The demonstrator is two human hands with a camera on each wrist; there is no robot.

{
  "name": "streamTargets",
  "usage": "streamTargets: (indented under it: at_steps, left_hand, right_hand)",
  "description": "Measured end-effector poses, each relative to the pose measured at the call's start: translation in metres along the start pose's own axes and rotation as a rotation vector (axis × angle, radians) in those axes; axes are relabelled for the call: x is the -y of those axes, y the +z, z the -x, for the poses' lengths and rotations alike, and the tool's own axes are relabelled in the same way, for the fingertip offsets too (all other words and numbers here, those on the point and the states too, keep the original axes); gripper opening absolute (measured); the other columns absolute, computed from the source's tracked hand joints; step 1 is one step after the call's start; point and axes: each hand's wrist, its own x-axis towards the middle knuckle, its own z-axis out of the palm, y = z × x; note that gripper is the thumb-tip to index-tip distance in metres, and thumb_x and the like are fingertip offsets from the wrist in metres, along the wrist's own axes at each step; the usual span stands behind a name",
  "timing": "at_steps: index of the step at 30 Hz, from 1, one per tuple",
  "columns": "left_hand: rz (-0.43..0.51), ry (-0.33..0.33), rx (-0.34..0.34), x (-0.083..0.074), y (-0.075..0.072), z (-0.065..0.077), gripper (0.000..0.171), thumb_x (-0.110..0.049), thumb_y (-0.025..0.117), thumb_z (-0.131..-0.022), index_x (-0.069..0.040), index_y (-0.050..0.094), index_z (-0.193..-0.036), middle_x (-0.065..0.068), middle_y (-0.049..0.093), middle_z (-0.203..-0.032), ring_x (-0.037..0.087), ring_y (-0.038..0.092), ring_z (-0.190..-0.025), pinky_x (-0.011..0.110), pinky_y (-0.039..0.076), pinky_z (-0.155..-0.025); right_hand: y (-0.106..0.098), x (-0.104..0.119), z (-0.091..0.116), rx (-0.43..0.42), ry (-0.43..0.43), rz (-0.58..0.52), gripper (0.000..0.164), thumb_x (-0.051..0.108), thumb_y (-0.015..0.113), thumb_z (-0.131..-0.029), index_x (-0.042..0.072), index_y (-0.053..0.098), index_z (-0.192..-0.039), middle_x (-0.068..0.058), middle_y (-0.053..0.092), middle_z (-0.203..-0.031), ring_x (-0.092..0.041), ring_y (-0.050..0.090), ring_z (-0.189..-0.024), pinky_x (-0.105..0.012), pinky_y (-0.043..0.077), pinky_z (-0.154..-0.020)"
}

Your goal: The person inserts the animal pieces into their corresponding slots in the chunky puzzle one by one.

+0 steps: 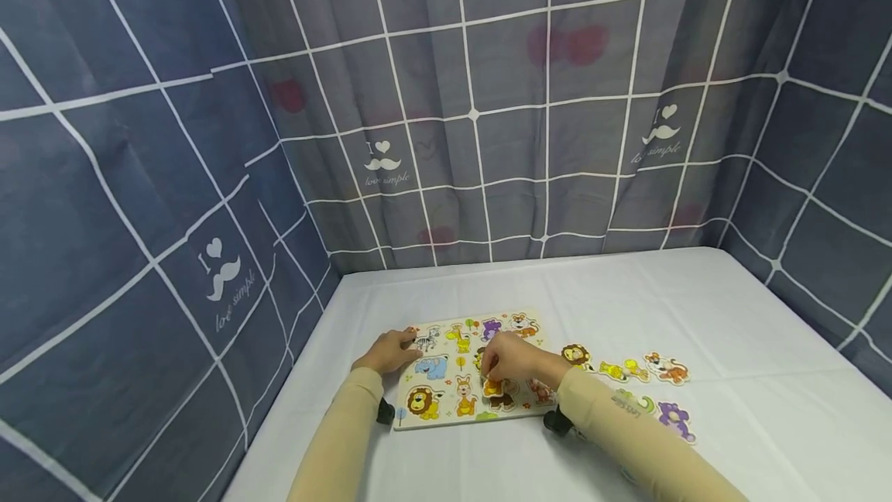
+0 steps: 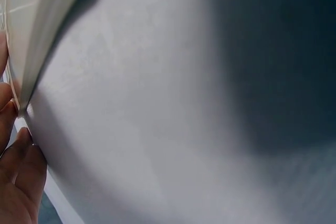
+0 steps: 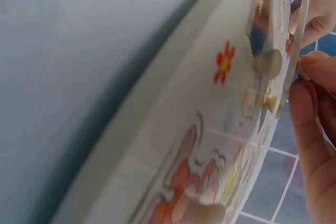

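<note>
A wooden animal puzzle board (image 1: 449, 420) lies on the white table, printed with a zebra, giraffe, elephant, lion and other animals. My left hand (image 1: 385, 352) grips the board's left edge near its far corner; in the left wrist view its fingertips (image 2: 23, 137) meet at that edge. Over the board's right half, my right hand (image 1: 512, 359) pinches a yellow-orange animal puzzle piece (image 1: 492, 389). The right wrist view shows this piece (image 3: 295, 51) edge-on, tilted, with its small knob between thumb and finger. Which animal it is, I cannot tell. Knobs (image 3: 269, 64) stand up from the board side.
Loose pieces lie right of the board: a lion (image 1: 575, 355), a yellow giraffe (image 1: 622, 369), a tiger (image 1: 667, 368), a green piece (image 1: 644, 403) partly behind the right sleeve, and a purple animal (image 1: 674, 418). Checked curtains (image 1: 446, 208) surround the table.
</note>
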Motion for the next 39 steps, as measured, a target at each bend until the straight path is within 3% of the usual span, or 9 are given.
streamTargets:
  at_steps: [21,39]
  left_hand:
    - [-0.003,-0.015,0.000,0.002,0.002,-0.002,0.060,-0.038,0.071,-0.093,-0.016,0.053,-0.146,0.020,0.046,-0.153,0.041,0.040,-0.144,0.058,0.035,-0.117]
    - [0.003,0.022,0.007,-0.002,-0.001,0.004,0.058,-0.034,0.070,-0.094,-0.012,0.054,-0.145,0.021,0.046,-0.153,0.041,0.040,-0.144,0.057,0.034,-0.118]
  right_hand:
    - [0.019,0.010,-0.013,0.049,0.005,-0.011,0.020,-0.011,0.071,-0.079,0.007,0.080,-0.080,0.001,0.075,-0.083,-0.004,0.063,-0.070,-0.018,0.056,-0.065]
    - [0.033,0.015,-0.021,0.075,0.040,-0.030,0.018,-0.008,0.075,-0.078,0.010,0.080,-0.079,0.004,0.074,-0.083,-0.004,0.064,-0.073,-0.018,0.056,-0.067]
